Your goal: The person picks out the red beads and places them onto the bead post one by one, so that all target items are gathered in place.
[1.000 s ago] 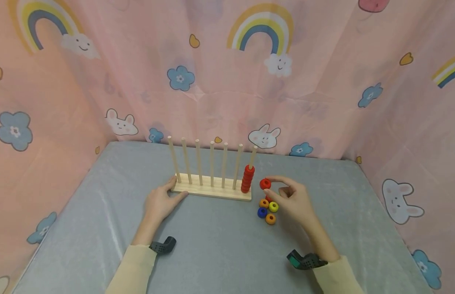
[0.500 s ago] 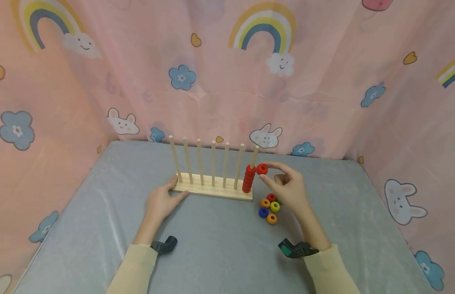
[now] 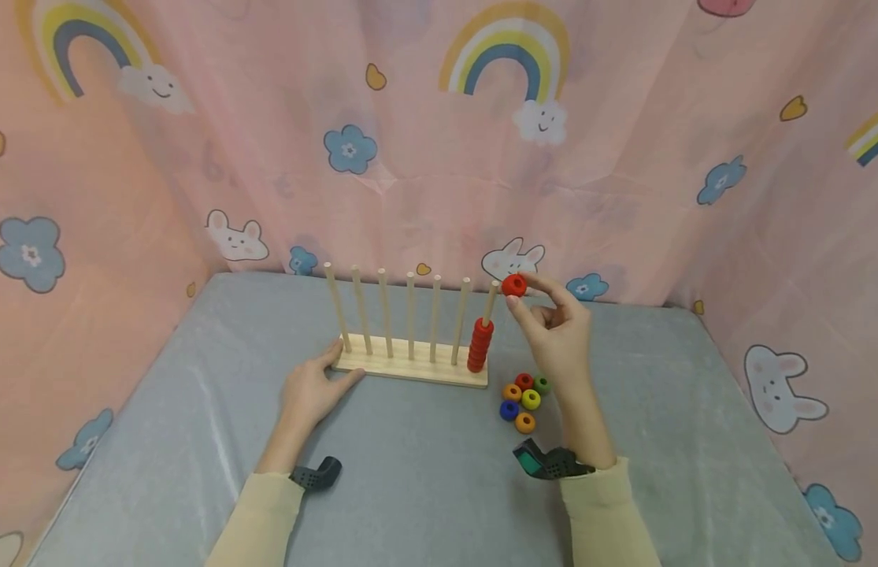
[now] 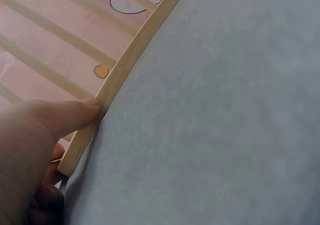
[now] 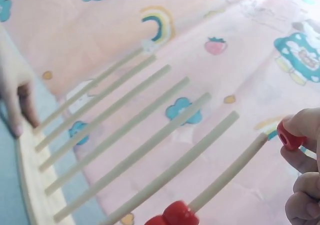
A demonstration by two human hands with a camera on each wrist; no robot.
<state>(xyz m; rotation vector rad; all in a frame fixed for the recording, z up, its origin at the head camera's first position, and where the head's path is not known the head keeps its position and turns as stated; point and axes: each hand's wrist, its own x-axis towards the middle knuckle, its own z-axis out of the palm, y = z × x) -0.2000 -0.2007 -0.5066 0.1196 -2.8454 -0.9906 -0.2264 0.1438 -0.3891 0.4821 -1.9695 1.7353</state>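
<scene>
My right hand [image 3: 562, 331] pinches a red bead [image 3: 513, 285] between thumb and forefinger, level with the top of the rightmost peg and just to its right. In the right wrist view the held bead [image 5: 291, 135] is close to the peg's tip but apart from it. A stack of red beads [image 3: 479, 345] fills the lower part of that peg. The other pegs on the wooden base [image 3: 410, 368] are bare. With thumb and fingers around its left end, my left hand [image 3: 313, 392] grips the base; the left wrist view shows the thumb [image 4: 75, 116] on its near edge.
Several loose beads lie right of the base, among them a blue bead [image 3: 509, 409], a yellow bead [image 3: 531, 400] and a green bead [image 3: 542, 384]. A grey cloth [image 3: 424, 480] covers the table. A pink patterned curtain [image 3: 424, 197] hangs behind and at both sides.
My right hand has lifted the red bead from beside the loose beads up to the height of the rightmost peg's top. My left hand stays on the base.
</scene>
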